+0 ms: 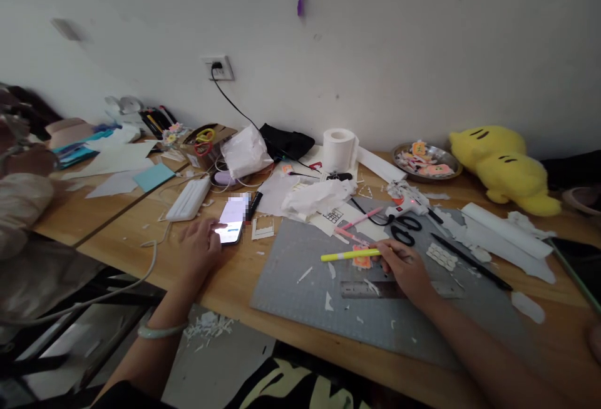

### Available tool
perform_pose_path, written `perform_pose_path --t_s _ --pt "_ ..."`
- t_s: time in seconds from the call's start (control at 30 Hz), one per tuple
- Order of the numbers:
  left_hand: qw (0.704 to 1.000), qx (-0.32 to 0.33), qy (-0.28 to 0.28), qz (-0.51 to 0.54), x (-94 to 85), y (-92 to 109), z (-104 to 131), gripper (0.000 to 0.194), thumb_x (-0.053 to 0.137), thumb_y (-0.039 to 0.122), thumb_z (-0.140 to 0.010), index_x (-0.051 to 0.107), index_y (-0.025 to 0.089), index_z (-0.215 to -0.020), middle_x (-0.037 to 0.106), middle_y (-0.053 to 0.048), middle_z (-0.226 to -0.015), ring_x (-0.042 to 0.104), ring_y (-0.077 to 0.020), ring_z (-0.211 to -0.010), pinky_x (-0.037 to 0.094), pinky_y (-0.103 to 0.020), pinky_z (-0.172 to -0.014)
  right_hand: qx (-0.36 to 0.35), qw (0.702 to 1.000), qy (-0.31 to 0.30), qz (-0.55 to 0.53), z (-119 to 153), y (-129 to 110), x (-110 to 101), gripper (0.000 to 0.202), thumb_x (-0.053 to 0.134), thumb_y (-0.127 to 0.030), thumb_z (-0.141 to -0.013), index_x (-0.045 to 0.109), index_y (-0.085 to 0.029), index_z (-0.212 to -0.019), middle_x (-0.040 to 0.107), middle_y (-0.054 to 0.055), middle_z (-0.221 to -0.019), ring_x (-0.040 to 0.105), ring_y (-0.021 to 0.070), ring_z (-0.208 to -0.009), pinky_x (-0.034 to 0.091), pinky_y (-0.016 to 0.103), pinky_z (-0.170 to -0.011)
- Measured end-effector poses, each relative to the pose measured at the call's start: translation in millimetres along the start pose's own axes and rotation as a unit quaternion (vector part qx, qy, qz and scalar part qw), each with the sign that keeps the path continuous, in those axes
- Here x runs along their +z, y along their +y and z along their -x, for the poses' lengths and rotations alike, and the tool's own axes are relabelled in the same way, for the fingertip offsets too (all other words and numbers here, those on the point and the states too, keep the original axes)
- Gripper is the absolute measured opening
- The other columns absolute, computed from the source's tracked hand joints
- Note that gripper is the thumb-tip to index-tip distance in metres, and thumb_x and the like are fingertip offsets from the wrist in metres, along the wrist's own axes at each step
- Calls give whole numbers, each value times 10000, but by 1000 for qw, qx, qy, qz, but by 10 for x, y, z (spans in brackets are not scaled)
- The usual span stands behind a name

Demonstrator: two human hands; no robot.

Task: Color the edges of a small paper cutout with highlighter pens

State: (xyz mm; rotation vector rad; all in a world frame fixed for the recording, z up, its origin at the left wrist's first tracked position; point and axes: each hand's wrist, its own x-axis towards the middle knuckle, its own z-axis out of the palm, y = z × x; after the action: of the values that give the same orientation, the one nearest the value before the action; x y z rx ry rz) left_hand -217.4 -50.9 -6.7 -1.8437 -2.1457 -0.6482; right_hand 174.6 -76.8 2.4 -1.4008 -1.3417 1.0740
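Note:
My left hand (201, 245) rests at the lower left edge of a lit phone (232, 218), which lies on the wooden table; its fingers are spread, some over the screen. In my right hand (404, 266) is a yellow marker (345, 255), held nearly level above the grey cutting mat (295, 290) and pointing left. Beneath the marker lies a small orange-and-pink paper piece (362, 260). A metal ruler (359, 290) lies on the mat, partly hidden by my right hand. Pink pens (369, 216) lie beyond the marker.
Black scissors (404, 233), a glue gun (406, 205), a paper roll (339, 149) and a metal bowl (448, 176) stand or lie farther back. Yellow plush toys (511, 171) are at right. A power strip (188, 199) lies left of the phone. Another person's sleeve (23, 208) shows at far left.

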Motion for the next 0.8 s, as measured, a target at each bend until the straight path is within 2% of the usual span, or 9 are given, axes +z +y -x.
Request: perform_pose_path --t_s 0.13,0.3,0.6,0.8 --pt "999 41 -6 1 -1 -21 50 278 355 169 -699 585 197 -852 637 -58 -909 542 -230 -908 332 -395 -892 -3 1000 -1 -6 -8 3 -1 307 513 -458 -714 591 -164 -666 521 -17 -516 407 94 -415 327 217 -408" --pt "997 74 -6 3 19 -32 40 287 349 169 -715 584 206 -874 645 -56 -914 547 -228 -909 325 -407 -879 -8 1000 -3 -9 -8 28 0 300 516 -452 -723 598 -169 -666 534 -12 -526 417 94 -415 330 211 -398" --pt "996 89 -2 4 103 -84 3 296 338 172 -724 577 190 -898 650 -68 -896 559 -230 -901 335 -395 -846 -15 1000 -2 9 0 18 1 309 504 -446 -735 607 -162 -672 524 -16 -506 421 96 -417 337 212 -406" --pt "997 80 -4 12 93 -58 4 290 346 173 -715 570 195 -897 654 -58 -885 565 -226 -869 341 -387 -834 -8 1000 -5 10 1 4 -2 301 498 -438 -736 597 -161 -674 515 -21 -509 416 95 -419 330 214 -409"
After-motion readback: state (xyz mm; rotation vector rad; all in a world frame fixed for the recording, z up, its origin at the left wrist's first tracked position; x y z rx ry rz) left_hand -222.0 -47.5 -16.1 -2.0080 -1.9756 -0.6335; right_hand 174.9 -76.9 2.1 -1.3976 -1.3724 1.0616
